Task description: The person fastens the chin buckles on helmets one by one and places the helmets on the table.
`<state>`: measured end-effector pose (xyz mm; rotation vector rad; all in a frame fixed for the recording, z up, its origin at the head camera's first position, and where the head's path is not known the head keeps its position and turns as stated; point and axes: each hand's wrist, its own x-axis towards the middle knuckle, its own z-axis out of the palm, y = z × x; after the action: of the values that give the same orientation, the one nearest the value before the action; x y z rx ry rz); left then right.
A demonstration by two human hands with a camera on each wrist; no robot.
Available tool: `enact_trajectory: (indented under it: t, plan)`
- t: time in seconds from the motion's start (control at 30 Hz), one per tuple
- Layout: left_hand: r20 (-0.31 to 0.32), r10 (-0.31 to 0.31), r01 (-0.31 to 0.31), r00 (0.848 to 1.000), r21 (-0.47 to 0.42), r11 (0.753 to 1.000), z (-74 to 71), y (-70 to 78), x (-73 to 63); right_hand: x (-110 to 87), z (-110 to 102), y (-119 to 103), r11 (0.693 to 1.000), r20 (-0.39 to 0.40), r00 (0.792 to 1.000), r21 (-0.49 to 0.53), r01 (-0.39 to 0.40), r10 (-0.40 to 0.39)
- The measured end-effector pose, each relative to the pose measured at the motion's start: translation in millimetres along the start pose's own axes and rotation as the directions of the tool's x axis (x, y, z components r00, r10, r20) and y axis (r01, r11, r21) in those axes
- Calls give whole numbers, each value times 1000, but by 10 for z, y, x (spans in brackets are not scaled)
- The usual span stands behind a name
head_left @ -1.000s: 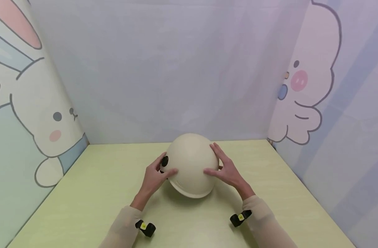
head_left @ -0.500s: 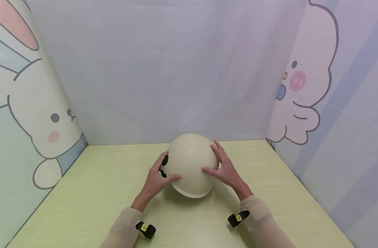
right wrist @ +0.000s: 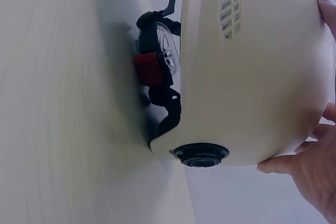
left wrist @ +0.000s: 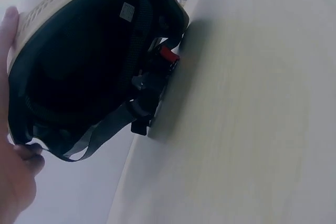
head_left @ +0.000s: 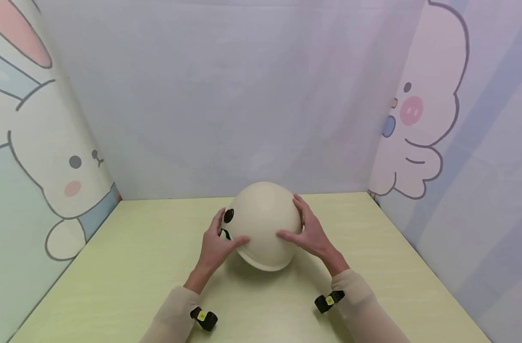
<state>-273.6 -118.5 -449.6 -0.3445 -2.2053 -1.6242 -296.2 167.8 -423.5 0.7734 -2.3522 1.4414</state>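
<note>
A cream helmet with a smooth round shell is held between both hands above the middle of the table. My left hand grips its left side, thumb on the shell and fingers by a black round fitting. On the opposite side my right hand holds the shell, thumb and fingers spread over it. The left wrist view looks into the dark lining, with the near rim tilted up. Black straps hang below, and a red buckle sits close to the tabletop.
The pale yellow-green table reaches back to a plain fabric wall. Cartoon-printed panels, one with a rabbit, stand along the left and right edges. Black cameras are strapped over both sleeves.
The helmet has turned and risen very slightly, showing more of the black fitting on its left. My left thumb has shifted a little to the right over the shell. Both hands keep holding it.
</note>
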Motion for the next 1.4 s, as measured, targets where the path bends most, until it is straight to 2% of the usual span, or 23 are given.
enact_trajectory:
  t: [0.07, 0.17, 0.43, 0.7, 0.9, 1.07, 1.23, 1.4]
  plan:
    - [-25, 9, -8, 1000, 9, 1000, 15, 24, -4, 2, -6, -3, 1000, -10, 1000, -10, -14, 14]
    - [-17, 5, -5, 1000, 29, 1000, 32, 37, -8, 1, -9, 9, 999, -23, 999, -14, -32, 31]
    - [110, -23, 20, 994, 26, 999, 25, 7, -24, 2, 18, -13, 999, -36, 999, -13, -42, 42]
    - [163, -25, 22, 986, 22, 1000, -23, 41, -14, -11, 40, -53, 998, -49, 998, -58, -37, 34]
    - [154, -9, 5, 988, 24, 1000, -50, 76, 5, -1, 61, -90, 993, -54, 998, -106, -46, 41]
    - [148, 26, -22, 989, -30, 999, -28, 55, 25, 18, 37, -101, 992, -53, 998, -120, -38, 32]
    - [134, 46, -43, 990, -21, 999, -28, 56, 49, 71, -17, -129, 985, 7, 1000, -173, 10, -9]
    - [128, 60, -61, 990, 6, 998, -40, 51, 88, 119, -56, -178, 963, 72, 997, -264, 57, -40]
